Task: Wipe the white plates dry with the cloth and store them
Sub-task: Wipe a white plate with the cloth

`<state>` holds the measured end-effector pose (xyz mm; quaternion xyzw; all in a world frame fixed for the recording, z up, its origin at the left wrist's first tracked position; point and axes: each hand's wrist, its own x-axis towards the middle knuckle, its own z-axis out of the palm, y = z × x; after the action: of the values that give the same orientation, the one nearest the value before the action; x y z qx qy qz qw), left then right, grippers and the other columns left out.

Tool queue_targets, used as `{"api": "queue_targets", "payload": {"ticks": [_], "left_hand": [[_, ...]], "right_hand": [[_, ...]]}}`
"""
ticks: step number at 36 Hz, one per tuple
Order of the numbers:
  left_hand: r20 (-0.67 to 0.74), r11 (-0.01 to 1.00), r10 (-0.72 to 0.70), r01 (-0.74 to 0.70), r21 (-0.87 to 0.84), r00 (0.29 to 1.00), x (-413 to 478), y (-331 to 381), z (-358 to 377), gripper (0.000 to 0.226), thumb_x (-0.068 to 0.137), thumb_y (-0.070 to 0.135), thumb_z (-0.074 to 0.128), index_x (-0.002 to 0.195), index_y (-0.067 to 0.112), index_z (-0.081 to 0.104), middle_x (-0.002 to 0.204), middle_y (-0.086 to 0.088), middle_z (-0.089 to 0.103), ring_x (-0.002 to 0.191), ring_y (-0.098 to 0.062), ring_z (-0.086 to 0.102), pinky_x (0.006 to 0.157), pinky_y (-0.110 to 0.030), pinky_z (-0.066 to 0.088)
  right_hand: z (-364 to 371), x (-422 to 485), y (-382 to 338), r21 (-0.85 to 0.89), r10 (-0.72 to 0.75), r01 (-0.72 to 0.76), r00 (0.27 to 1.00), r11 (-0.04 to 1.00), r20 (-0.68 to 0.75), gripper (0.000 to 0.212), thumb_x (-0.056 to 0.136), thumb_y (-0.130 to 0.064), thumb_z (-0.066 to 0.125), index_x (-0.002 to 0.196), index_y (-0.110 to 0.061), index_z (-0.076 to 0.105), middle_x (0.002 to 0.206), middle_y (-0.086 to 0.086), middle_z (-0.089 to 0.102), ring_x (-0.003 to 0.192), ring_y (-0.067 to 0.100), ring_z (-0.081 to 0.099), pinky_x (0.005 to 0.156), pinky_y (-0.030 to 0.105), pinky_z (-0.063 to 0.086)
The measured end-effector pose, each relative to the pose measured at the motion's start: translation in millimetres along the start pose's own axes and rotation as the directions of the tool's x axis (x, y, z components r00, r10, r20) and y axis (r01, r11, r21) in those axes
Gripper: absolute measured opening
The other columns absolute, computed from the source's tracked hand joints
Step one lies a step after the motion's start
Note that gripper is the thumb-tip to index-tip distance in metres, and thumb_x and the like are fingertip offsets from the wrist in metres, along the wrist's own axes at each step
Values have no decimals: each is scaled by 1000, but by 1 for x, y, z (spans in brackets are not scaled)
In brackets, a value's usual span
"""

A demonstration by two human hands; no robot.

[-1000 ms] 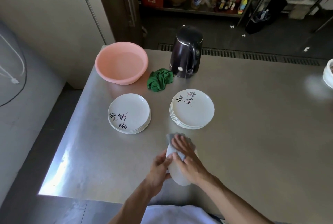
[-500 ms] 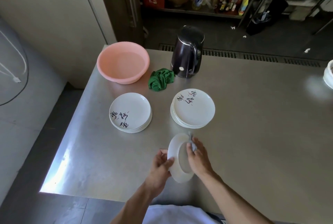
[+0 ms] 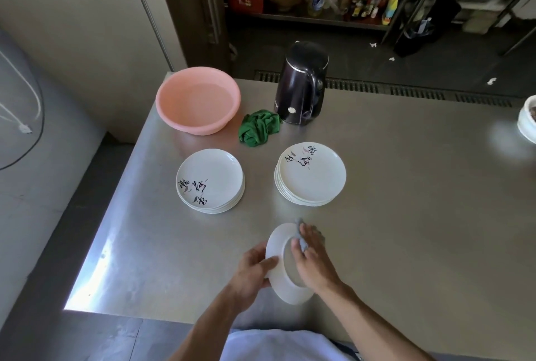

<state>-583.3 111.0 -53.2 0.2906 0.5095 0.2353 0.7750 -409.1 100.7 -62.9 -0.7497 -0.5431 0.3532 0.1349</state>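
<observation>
Holding a white plate up on its edge above the near part of the steel table, the left hand grips the plate's left rim, fingers curled behind it and thumb lying across the front. The right hand presses a grey cloth against the plate's hollow face, its fingers bent and closed together over the bunched cloth, a tuft of which pokes out above the fingertips at the top rim. Farther back on the table two stacks of white plates with dark brush lettering lie flat and well apart: the left stack and the right stack. Behind them sit a pink basin, a crumpled green cloth and a black kettle, the green cloth touching the kettle's base.
</observation>
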Motion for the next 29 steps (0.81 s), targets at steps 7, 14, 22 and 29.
{"api": "queue_targets", "payload": {"ticks": [7,14,22,29], "left_hand": [[4,995,50,-49,-86,999,0,-3,7,39,88,12,69,125,0,63,119,-24,71,109,-36,70,85,-46,60],[-55,989,1,-9,-145,998,2,-3,14,23,78,10,65,100,5,57,90,-12,68,76,-20,71,67,-36,58],[18,999,-6,6,-32,1000,-4,-1,3,32,93,10,69,125,11,69,119,-16,73,106,-31,72,83,-41,60],[-12,998,-34,33,-52,999,-5,-7,3,27,97,3,64,123,9,68,116,-16,74,98,-28,73,77,-42,60]], "right_hand": [[5,-18,4,-109,-561,572,819,813,119,52,107,-37,36,155,-18,29,165,-6,14,154,11,3,125,30,2],[7,8,-8,60,-21,22,1000,998,-7,55,109,-31,29,159,-12,15,167,-1,9,154,12,3,125,35,4],[6,-9,11,-74,-340,345,937,936,72,53,108,-33,32,158,-20,20,166,-8,8,154,10,0,125,33,2],[6,-15,9,26,-228,228,974,973,14,53,107,-31,38,157,-18,24,165,-6,12,154,14,7,125,31,6]]}}
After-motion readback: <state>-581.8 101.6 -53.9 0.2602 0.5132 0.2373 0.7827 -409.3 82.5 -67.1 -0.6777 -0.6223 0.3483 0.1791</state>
